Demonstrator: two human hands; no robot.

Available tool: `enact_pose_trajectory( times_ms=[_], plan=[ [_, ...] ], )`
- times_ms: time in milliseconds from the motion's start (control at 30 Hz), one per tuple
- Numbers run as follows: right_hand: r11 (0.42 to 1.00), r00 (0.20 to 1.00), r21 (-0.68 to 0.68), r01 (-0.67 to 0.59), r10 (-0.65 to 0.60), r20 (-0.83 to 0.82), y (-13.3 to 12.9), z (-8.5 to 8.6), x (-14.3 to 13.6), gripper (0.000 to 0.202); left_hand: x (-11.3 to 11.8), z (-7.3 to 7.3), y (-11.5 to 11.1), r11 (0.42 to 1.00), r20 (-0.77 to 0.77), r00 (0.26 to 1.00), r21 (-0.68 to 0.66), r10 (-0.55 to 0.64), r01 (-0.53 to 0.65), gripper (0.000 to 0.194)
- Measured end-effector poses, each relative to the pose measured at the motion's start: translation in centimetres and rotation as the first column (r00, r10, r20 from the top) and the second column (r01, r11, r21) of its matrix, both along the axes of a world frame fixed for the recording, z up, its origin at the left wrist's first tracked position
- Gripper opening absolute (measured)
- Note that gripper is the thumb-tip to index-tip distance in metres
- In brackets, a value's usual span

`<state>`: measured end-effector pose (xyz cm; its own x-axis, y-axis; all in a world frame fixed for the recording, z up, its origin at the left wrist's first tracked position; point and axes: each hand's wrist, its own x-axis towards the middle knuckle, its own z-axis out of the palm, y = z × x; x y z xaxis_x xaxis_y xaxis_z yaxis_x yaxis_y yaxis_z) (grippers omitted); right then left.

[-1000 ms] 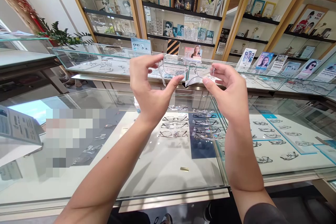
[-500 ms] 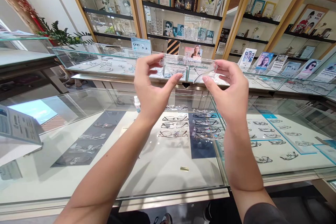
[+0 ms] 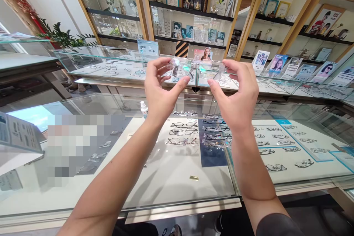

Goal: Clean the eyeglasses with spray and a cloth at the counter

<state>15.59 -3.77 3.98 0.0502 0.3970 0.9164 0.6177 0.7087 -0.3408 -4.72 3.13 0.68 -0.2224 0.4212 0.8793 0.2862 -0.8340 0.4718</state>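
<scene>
A pair of thin-framed eyeglasses [image 3: 203,69] is held up above the glass display counter [image 3: 177,191], its clear lenses showing greenish reflections. My left hand [image 3: 163,84] grips the left side of the frame between curled fingers and thumb. On the other side, my right hand [image 3: 239,88] pinches the right edge, its thumb below the lens. Both forearms reach over the counter. Inside the case beneath lie several eyeglasses [image 3: 184,132] in rows, with more on a dark blue panel [image 3: 212,158].
A small white bottle [image 3: 143,107] stands beyond my left wrist. A gold-coloured bar [image 3: 194,178] lies near the front. At left stands a folded sign [image 3: 19,136]. Another glass showcase [image 3: 121,75] runs across behind, with shelves [image 3: 190,7] at the wall.
The eyeglasses have tilted, so the lenses now face me more squarely and catch green reflections. My hands have shifted slightly closer together.
</scene>
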Motion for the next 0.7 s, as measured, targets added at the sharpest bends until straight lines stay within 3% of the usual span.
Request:
enact_pose_trajectory(
  times_ms=[467,700],
  plan=[
    [0.995,0.997,-0.062,-0.077,0.076,-0.015,2.5,-1.1,-0.2,0.041,0.2,-0.1,-0.9,0.959,0.020,0.977,0.188,0.213,-0.213,0.070],
    [0.980,0.969,-0.108,-0.165,0.140,-0.206,3.5,-0.9,0.7,0.030,0.0,0.2,-1.3,0.942,0.022,0.963,0.200,0.270,-0.269,0.071]
  ],
)
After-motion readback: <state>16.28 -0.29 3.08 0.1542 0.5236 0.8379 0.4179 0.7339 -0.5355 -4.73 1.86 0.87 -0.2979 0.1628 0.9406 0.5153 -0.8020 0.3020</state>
